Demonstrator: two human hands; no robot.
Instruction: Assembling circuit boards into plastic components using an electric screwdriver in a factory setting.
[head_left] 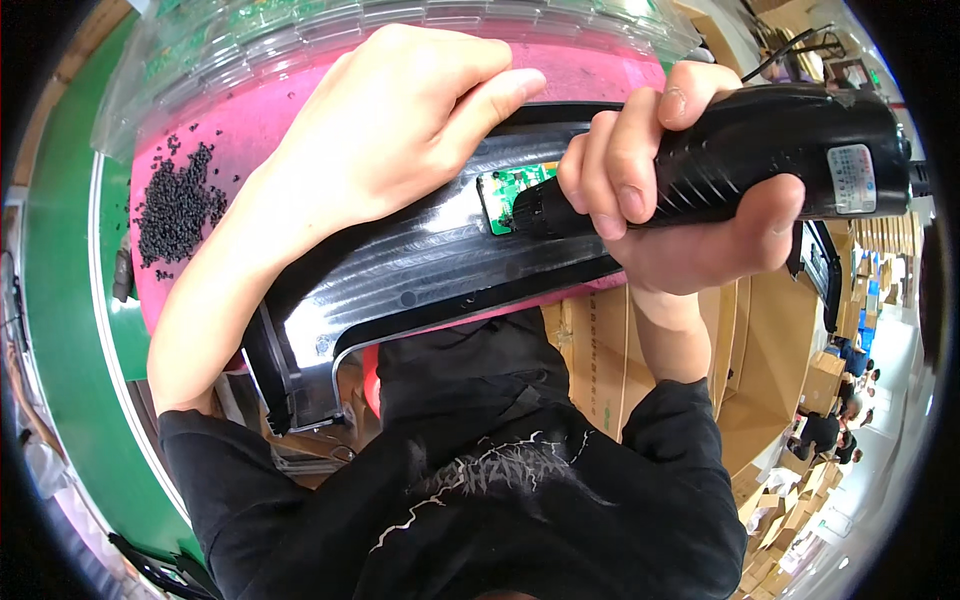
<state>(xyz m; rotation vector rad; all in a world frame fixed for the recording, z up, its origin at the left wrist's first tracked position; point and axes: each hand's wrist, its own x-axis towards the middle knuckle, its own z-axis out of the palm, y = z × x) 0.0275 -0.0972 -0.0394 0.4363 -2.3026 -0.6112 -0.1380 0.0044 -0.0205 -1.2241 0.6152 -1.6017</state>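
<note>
My right hand (pixel 650 180) is wrapped around a black electric screwdriver (pixel 740 150), which lies nearly level with its nose pointing left. That nose is over a small green circuit board (pixel 505 195), hiding part of it. The board sits on a long, glossy black plastic panel (pixel 430 260) in front of me. Above the panel's far side is my left hand (pixel 410 110), back upward, the fingers curled in and the thumb close to the index finger. Whatever those fingers may hold is hidden.
A pile of small black screws (pixel 175 210) lies on the pink work mat (pixel 250 125) at the left. Stacked clear plastic trays (pixel 290 45) with green boards line the far edge. Cardboard boxes (pixel 770 350) stand at the right, with people farther off.
</note>
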